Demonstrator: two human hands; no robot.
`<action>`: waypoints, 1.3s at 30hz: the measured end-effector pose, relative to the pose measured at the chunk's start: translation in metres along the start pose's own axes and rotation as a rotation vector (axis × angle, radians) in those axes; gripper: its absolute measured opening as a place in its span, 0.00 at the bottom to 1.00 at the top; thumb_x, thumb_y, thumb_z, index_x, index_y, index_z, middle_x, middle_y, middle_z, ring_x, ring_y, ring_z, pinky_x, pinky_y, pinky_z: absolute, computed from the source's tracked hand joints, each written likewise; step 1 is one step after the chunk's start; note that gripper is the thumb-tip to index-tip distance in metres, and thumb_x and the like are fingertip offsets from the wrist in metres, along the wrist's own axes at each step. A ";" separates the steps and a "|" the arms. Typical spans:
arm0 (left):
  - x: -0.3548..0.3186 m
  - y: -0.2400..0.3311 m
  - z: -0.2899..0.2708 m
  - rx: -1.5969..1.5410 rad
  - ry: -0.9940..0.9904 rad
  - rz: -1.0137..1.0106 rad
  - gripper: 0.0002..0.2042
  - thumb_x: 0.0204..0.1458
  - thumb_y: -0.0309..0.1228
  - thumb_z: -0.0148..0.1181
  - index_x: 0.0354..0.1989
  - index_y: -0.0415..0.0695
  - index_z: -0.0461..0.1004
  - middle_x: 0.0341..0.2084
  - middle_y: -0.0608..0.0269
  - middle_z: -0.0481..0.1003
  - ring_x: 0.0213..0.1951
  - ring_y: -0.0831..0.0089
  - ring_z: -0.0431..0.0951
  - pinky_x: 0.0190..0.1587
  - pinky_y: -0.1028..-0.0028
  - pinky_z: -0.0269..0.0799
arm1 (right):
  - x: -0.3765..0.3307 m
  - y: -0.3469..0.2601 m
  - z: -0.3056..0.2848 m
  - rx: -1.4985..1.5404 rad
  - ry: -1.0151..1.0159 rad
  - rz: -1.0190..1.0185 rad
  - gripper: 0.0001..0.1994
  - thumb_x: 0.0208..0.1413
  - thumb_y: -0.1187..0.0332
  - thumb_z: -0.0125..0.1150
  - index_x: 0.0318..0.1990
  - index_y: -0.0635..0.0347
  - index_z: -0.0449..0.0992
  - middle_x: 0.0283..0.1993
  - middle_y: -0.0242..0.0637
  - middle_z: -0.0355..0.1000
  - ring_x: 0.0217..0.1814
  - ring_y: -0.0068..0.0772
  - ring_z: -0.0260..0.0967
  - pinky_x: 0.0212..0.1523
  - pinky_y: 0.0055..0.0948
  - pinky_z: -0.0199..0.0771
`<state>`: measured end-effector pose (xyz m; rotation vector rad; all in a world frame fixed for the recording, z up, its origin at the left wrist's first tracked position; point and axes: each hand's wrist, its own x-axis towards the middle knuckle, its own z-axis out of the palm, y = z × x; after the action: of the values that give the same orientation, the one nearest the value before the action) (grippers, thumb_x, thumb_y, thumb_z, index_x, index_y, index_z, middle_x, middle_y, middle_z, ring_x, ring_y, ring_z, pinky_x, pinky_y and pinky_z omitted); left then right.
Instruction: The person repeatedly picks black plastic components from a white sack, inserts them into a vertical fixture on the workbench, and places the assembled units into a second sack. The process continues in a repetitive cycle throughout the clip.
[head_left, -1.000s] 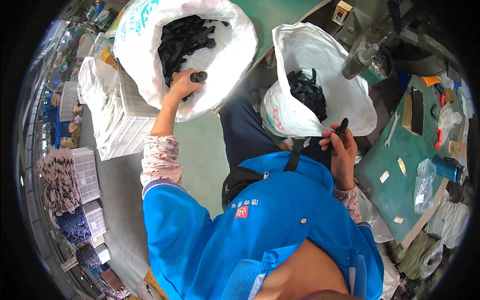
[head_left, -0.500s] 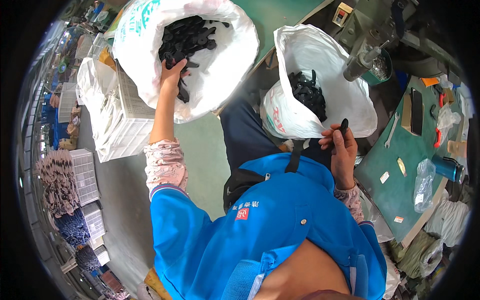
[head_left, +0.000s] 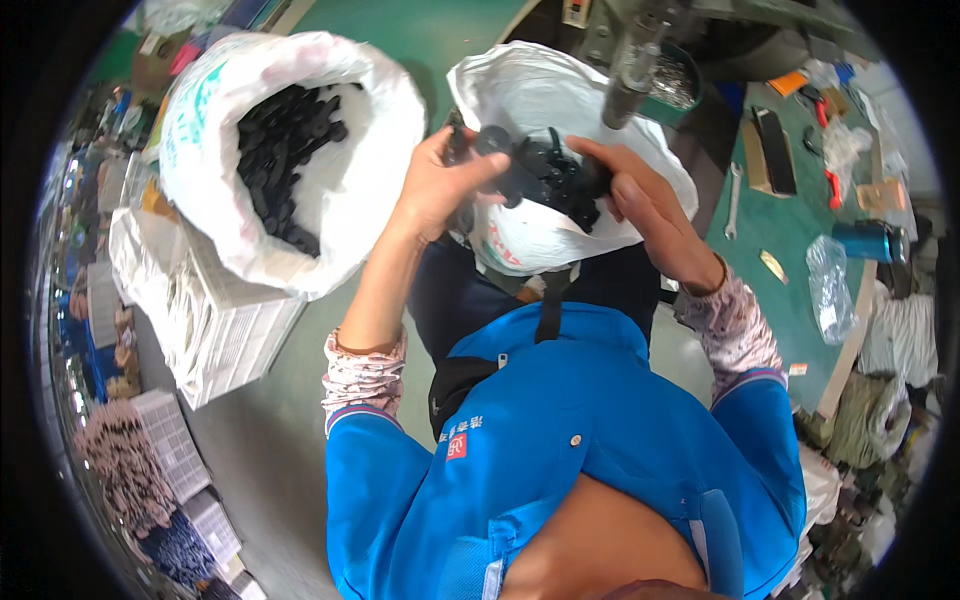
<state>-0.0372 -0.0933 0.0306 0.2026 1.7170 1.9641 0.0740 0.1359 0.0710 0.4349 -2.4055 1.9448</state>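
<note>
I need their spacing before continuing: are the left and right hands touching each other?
Apart. The head view shows a gap between the left hand and the right hand, with black pieces visible in it.

The left grip (head_left: pixel 440 190) is clasped, its thumb (head_left: pixel 480 172) stretched toward the right grip (head_left: pixel 645 195), whose index finger (head_left: pixel 598 152) points back leftward. Behind each grip, the forearm slants outward to a bent elbow, wrists apart.

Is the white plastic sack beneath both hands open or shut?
Open: the white plastic sack gapes wide, showing small black parts inside.
</note>
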 end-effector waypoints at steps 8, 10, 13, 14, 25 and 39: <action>-0.001 0.007 0.065 0.069 -0.367 -0.020 0.10 0.46 0.20 0.64 0.35 0.37 0.70 0.28 0.63 0.75 0.28 0.76 0.78 0.31 0.77 0.76 | 0.005 0.033 -0.023 -0.046 0.026 0.052 0.12 0.61 0.70 0.52 0.50 0.61 0.73 0.39 0.31 0.71 0.35 0.17 0.67 0.33 0.18 0.66; 0.003 0.000 0.068 -0.021 -0.396 -0.021 0.09 0.47 0.20 0.63 0.36 0.39 0.71 0.30 0.61 0.76 0.30 0.75 0.78 0.32 0.77 0.77 | 0.001 0.018 -0.040 0.024 -0.045 0.285 0.12 0.61 0.71 0.52 0.50 0.60 0.74 0.37 0.30 0.73 0.35 0.17 0.69 0.32 0.17 0.67; 0.006 -0.008 0.069 -0.256 -0.290 -0.070 0.11 0.49 0.21 0.63 0.39 0.39 0.69 0.33 0.55 0.76 0.37 0.68 0.78 0.34 0.67 0.80 | -0.001 0.006 -0.059 0.046 -0.013 0.302 0.12 0.60 0.71 0.53 0.50 0.59 0.74 0.32 0.28 0.74 0.32 0.16 0.70 0.32 0.16 0.69; 0.007 -0.010 0.068 -0.283 -0.258 -0.086 0.11 0.50 0.23 0.62 0.40 0.41 0.69 0.36 0.54 0.76 0.41 0.67 0.77 0.35 0.64 0.80 | 0.002 0.002 -0.065 0.056 0.067 0.257 0.12 0.60 0.71 0.53 0.50 0.60 0.74 0.33 0.28 0.74 0.33 0.16 0.70 0.32 0.16 0.69; 0.013 -0.019 0.076 -0.390 -0.195 -0.010 0.07 0.54 0.29 0.59 0.38 0.43 0.69 0.30 0.59 0.76 0.34 0.70 0.80 0.22 0.80 0.75 | 0.083 -0.062 -0.101 0.070 0.384 0.308 0.09 0.60 0.68 0.53 0.35 0.67 0.74 0.17 0.33 0.70 0.10 0.16 0.59 0.09 0.17 0.53; 0.013 -0.012 0.074 -0.256 -0.225 -0.064 0.08 0.53 0.31 0.60 0.37 0.44 0.69 0.28 0.61 0.76 0.31 0.71 0.79 0.20 0.79 0.70 | 0.016 0.033 -0.079 -0.149 0.115 0.038 0.22 0.50 0.64 0.67 0.52 0.61 0.71 0.47 0.37 0.73 0.45 0.29 0.72 0.44 0.28 0.73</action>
<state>-0.0124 -0.0208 0.0297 0.2611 1.3030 2.0069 0.0384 0.2145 0.0598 0.2668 -2.4793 1.7353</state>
